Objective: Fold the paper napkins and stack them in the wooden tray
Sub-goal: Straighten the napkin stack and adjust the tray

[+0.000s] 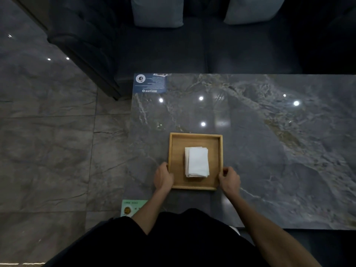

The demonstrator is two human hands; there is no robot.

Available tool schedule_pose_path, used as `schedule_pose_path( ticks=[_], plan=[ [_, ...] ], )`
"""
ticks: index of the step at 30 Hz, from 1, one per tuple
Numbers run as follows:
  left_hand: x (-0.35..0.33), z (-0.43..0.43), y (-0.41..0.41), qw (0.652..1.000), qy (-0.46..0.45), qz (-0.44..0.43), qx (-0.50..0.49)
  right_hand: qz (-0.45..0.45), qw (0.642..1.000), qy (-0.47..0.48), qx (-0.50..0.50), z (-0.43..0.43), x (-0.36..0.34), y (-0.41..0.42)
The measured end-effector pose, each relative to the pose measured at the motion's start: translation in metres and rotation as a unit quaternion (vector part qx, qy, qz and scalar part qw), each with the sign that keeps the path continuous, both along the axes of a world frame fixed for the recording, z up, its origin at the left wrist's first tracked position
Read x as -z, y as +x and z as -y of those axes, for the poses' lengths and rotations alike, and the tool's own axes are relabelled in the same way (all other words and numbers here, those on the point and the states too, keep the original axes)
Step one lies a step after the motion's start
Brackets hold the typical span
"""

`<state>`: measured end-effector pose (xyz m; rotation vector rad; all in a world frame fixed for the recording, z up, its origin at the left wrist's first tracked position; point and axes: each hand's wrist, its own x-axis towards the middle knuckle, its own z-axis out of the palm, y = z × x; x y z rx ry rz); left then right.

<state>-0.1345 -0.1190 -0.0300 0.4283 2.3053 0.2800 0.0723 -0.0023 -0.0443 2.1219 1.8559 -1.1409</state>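
A square wooden tray (pixel 195 139) sits on the dark marble table (pixel 269 141), near its front left part. Inside the tray lies a neat stack of folded white paper napkins (pixel 197 162). My left hand (pixel 163 177) grips the tray's left rim near the front corner, fingers curled over the edge. On the opposite side, my right hand (pixel 229 180) grips the right rim close to its front corner. No loose napkins show on the table.
A blue sticker label (pixel 150 83) is on the table's far left corner and a green label (pixel 131 208) at the near left corner. A dark sofa with two grey cushions (pixel 158 12) stands beyond the table. Tiled floor (pixel 48 151) lies to the left.
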Motion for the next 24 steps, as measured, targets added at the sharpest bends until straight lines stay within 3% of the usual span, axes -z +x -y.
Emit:
schedule_pose_path(
  ticks=[17, 24],
  plan=[
    [0.008, -0.032, -0.016, 0.999, -0.022, -0.031, -0.035, -0.066, 0.998, -0.016, 0.002, -0.037, 0.002, -0.024],
    [0.014, -0.031, -0.032, 0.999, -0.041, -0.030, 0.000, -0.058, 0.998, -0.007, 0.011, -0.029, 0.006, -0.035]
  ],
)
